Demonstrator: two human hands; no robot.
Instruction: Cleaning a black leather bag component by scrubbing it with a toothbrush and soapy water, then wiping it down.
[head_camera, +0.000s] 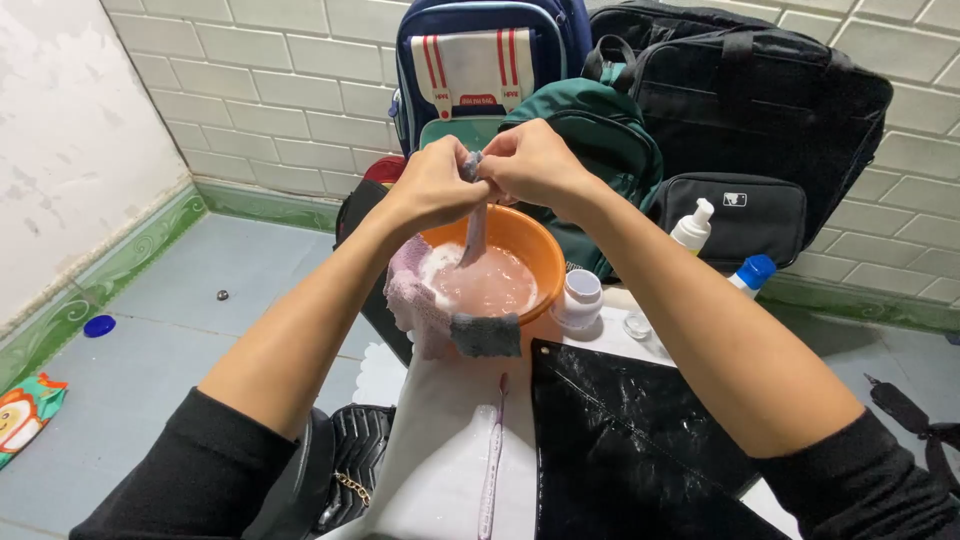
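Observation:
Both hands are raised over an orange basin (538, 262) of cloudy, soapy water. My left hand (432, 182) and my right hand (533, 165) pinch and twist a wet grey cloth (476, 222) between them; its tail hangs down into the water. A pink-and-grey cloth (428, 306) is draped over the basin's near rim. A toothbrush (492, 462) lies on the white surface below, beside a glossy black bag (625, 440).
A small white jar (580, 300), a white pump bottle (692, 226) and a blue-capped bottle (751, 273) stand right of the basin. Backpacks (480, 70) and black bags (750, 110) lean on the tiled wall. A black quilted purse (345, 470) lies lower left.

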